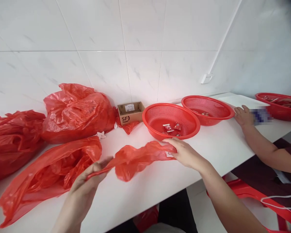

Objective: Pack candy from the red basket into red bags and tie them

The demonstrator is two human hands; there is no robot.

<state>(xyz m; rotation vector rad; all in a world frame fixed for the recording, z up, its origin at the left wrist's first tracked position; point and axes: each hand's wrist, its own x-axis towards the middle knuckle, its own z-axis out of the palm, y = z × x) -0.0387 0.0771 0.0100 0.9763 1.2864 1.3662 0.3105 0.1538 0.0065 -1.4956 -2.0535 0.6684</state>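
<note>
Red plastic bag [135,158] stretches across frame centre. Our left hand [87,183] pinches one end, our right hand [185,153] the other, near a basket [171,113].

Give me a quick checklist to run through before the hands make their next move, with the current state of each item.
1. Left hand gripping the red plastic film: ok, it holds one end.
2. Right hand gripping the film: ok, it holds the other end.
3. Film spread flat: not ok, it is crumpled and strung between the hands.
4. Wrapped packets inside the nearest basket: ok, a few lie at the bottom.
5. Co-worker's hand clear of the film: ok, it is farther right, by the second basket.
6. Cardboard box empty: cannot tell, its front wall hides the bottom.
</note>
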